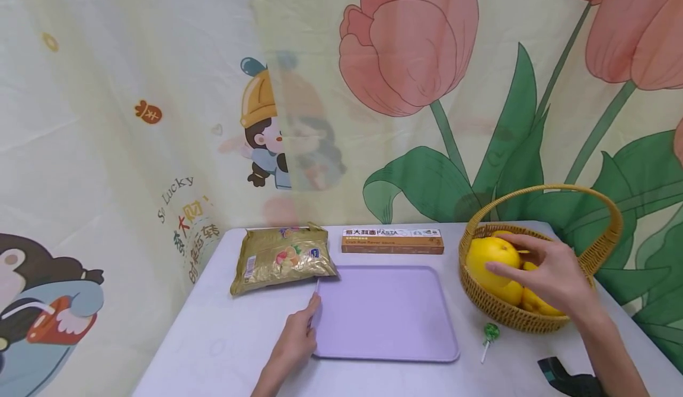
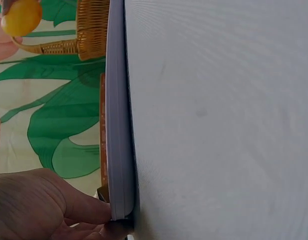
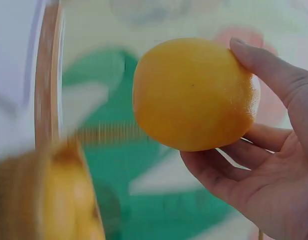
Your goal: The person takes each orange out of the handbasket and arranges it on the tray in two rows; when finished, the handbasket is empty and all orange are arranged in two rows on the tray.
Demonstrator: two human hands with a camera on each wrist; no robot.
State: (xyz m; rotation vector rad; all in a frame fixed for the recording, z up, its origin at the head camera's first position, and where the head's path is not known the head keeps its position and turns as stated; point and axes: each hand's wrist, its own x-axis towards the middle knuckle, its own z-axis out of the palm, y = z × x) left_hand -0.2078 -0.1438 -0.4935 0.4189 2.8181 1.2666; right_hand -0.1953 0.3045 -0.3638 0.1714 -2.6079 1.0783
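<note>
A lilac rectangular tray (image 1: 384, 314) lies on the white table, and my left hand (image 1: 296, 335) grips its left edge. In the left wrist view the thumb is on top of the tray's rim (image 2: 119, 125), with fingers curled beneath. My right hand (image 1: 555, 269) holds a large round yellow fruit (image 1: 482, 258) at the wicker basket (image 1: 501, 314). The right wrist view shows thumb and fingers round this fruit (image 3: 191, 95), which is raised above the basket. More yellow fruit (image 1: 539, 305) lies inside, partly hidden by the hand.
A gold snack bag (image 1: 283, 261) lies at the tray's back left corner. Behind the tray is a brown and white pasta box (image 1: 392, 243). A green lollipop (image 1: 491, 332) lies between tray and basket. The basket's tall handle (image 1: 610, 207) arches over it. A printed curtain (image 1: 320, 148) hangs behind.
</note>
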